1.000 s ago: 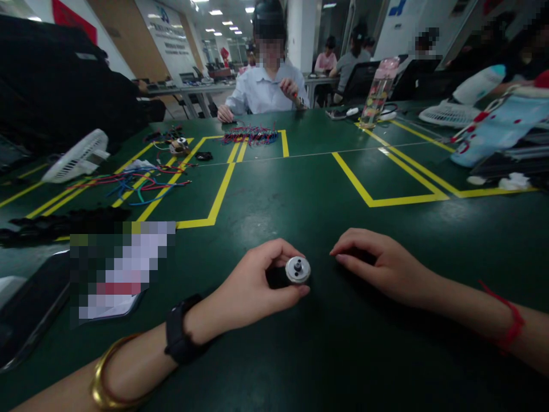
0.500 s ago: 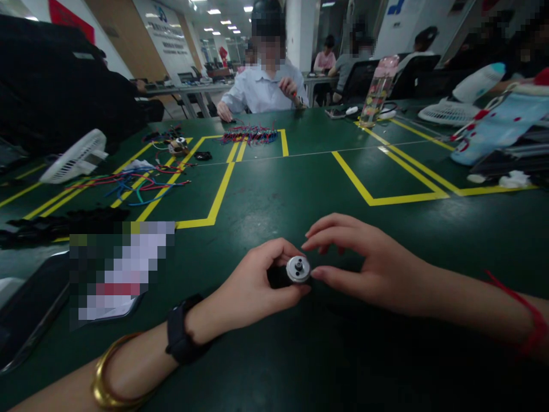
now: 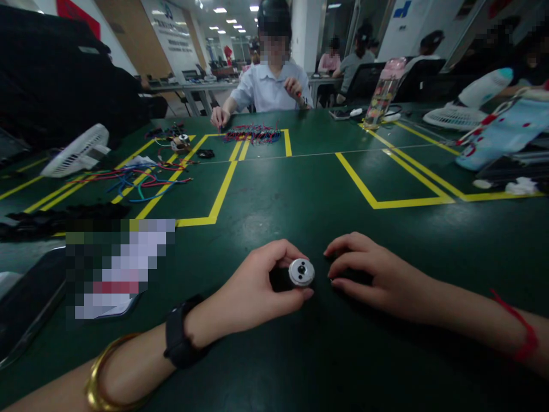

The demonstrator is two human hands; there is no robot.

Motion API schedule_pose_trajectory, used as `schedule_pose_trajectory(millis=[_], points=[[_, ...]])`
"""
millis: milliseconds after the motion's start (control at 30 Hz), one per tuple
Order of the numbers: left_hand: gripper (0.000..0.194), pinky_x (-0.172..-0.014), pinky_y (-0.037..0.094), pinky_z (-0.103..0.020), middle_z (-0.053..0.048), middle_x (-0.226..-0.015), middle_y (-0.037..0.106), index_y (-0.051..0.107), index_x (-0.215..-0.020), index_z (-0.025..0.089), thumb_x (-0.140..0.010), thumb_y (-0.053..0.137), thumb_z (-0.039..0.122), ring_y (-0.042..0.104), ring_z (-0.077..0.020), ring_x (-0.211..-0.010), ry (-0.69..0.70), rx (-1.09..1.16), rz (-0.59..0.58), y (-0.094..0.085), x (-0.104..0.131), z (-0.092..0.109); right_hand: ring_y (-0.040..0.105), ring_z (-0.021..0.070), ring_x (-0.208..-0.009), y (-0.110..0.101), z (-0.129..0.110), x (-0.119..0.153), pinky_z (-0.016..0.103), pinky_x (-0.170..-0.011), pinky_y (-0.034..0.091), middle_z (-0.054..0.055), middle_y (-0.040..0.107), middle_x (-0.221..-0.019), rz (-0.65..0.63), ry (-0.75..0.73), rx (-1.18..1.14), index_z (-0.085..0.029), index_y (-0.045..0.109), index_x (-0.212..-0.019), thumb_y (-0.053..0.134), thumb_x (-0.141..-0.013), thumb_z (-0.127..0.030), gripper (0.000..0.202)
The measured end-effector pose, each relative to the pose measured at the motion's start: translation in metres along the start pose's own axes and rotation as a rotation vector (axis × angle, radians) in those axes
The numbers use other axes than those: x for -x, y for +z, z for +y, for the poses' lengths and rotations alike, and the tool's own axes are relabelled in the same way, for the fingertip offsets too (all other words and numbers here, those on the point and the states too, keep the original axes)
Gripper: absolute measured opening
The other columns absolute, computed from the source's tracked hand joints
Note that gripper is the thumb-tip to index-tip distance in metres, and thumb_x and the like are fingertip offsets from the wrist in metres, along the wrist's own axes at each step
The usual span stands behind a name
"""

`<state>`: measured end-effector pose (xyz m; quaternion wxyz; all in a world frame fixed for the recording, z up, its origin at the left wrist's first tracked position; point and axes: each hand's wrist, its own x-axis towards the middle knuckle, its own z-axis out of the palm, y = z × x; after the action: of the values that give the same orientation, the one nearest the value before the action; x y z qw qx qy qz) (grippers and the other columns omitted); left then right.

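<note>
The left hand [image 3: 257, 280] holds a metal cylinder [image 3: 301, 273].

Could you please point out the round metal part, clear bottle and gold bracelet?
Round metal part [image 3: 301, 273]: head view, end face.
Clear bottle [image 3: 381, 97]: head view, its side.
Gold bracelet [image 3: 94, 383]: head view, its band.

Silvery round metal part [image 3: 302, 274] is sitting between thumb and fingers of the left hand [image 3: 262, 281], flat end facing upward, showing a dark centre between two smaller dark holes. Shadow is obscuring its lower body.

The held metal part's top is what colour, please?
The metal part: silvery top with dark spots, head view.
</note>
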<state>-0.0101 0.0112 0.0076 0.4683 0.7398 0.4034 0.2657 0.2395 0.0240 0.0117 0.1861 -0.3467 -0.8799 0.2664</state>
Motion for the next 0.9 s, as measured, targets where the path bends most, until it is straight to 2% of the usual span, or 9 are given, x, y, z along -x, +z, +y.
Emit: schedule_pose_trajectory(millis=[67,167,233,367,467,633,700,767,900], points=[[0.027,-0.077,0.05,-0.03,-0.003,-0.097,0.065,0.057,-0.1,0.018,-0.078,0.071,0.021,0.062,-0.0175,-0.087,-0.001,-0.011,0.003,0.0,0.0,0.0,0.054,0.0249,-0.111,0.003,0.003,0.003,0.042,-0.092,0.047,0.009,0.058,-0.117,-0.032,-0.004,0.011,-0.023,0.069,-0.097,0.062,-0.087,-0.028,0.013],[0.027,-0.078,0.05,-0.032,-0.003,-0.098,0.065,0.057,-0.101,0.019,-0.078,0.071,0.023,0.062,-0.0182,-0.088,-0.005,-0.042,0.008,-0.001,0.0,0.0,0.054,0.0244,-0.112,0.002,0.004,0.005,0.041,-0.094,0.047,0.008,0.058,-0.12,0.009,0.013,-0.077,-0.024,0.066,-0.105,0.065,-0.086,-0.03,0.02],[0.028,-0.078,0.05,-0.032,-0.004,-0.099,0.065,0.057,-0.102,0.019,-0.078,0.071,0.023,0.062,-0.0184,-0.088,-0.002,-0.055,0.005,-0.001,0.0,0.0,0.057,0.0223,-0.107,-0.001,0.006,0.006,0.038,-0.091,0.048,0.007,0.06,-0.117,0.096,0.097,-0.209,-0.024,0.064,-0.107,0.063,-0.088,-0.033,0.022],[0.029,-0.08,0.051,-0.033,-0.005,-0.103,0.066,0.057,-0.104,0.019,-0.079,0.071,0.025,0.062,-0.0188,-0.09,-0.01,-0.055,-0.007,-0.002,0.001,0.0,0.062,0.0171,-0.086,-0.002,0.013,0.006,0.03,-0.076,0.05,0.003,0.066,-0.094,0.302,0.354,-0.525,-0.024,0.065,-0.102,0.056,-0.093,-0.039,0.02],[0.029,-0.08,0.051,-0.033,-0.005,-0.103,0.066,0.058,-0.104,0.02,-0.079,0.071,0.025,0.062,-0.0192,-0.091,-0.012,-0.062,-0.004,-0.002,0.002,0.0,0.062,0.0156,-0.083,-0.002,0.016,0.005,0.028,-0.074,0.049,0.002,0.067,-0.091,0.36,0.402,-0.628,-0.023,0.066,-0.099,0.055,-0.093,-0.04,0.021],[0.029,-0.082,0.051,-0.033,-0.005,-0.104,0.066,0.058,-0.105,0.02,-0.079,0.071,0.023,0.063,-0.0197,-0.092,-0.007,-0.063,0.001,-0.002,0.002,0.001,0.062,0.0175,-0.089,-0.003,0.01,0.005,0.032,-0.079,0.049,0.003,0.066,-0.094,0.231,0.329,-0.45,-0.024,0.065,-0.101,0.048,-0.097,-0.038,0.023],[0.029,-0.082,0.051,-0.033,-0.005,-0.103,0.066,0.058,-0.104,0.02,-0.079,0.071,0.023,0.063,-0.0197,-0.092,-0.005,-0.059,0.002,-0.002,0.002,0.0,0.06,0.0196,-0.095,-0.002,0.007,0.005,0.035,-0.084,0.049,0.005,0.064,-0.102,0.149,0.224,-0.294,-0.023,0.063,-0.105,0.054,-0.093,-0.033,0.018],[0.029,-0.081,0.051,-0.033,-0.005,-0.103,0.066,0.058,-0.105,0.02,-0.079,0.071,0.023,0.063,-0.0194,-0.091,-0.006,-0.048,0.003,-0.001,0.002,0.0,0.057,0.0221,-0.104,0.0,0.005,0.005,0.038,-0.09,0.047,0.007,0.061,-0.112,0.074,0.115,-0.148,-0.022,0.062,-0.109,0.064,-0.086,-0.029,0.024],[0.028,-0.079,0.051,-0.032,-0.005,-0.101,0.066,0.058,-0.103,0.019,-0.078,0.071,0.023,0.063,-0.0191,-0.089,-0.001,-0.034,0.008,0.0,0.001,0.0,0.054,0.0256,-0.111,0.002,0.003,0.003,0.043,-0.092,0.047,0.009,0.058,-0.118,-0.03,0.033,0.007,-0.022,0.065,-0.096,0.064,-0.085,-0.027,0.012]])
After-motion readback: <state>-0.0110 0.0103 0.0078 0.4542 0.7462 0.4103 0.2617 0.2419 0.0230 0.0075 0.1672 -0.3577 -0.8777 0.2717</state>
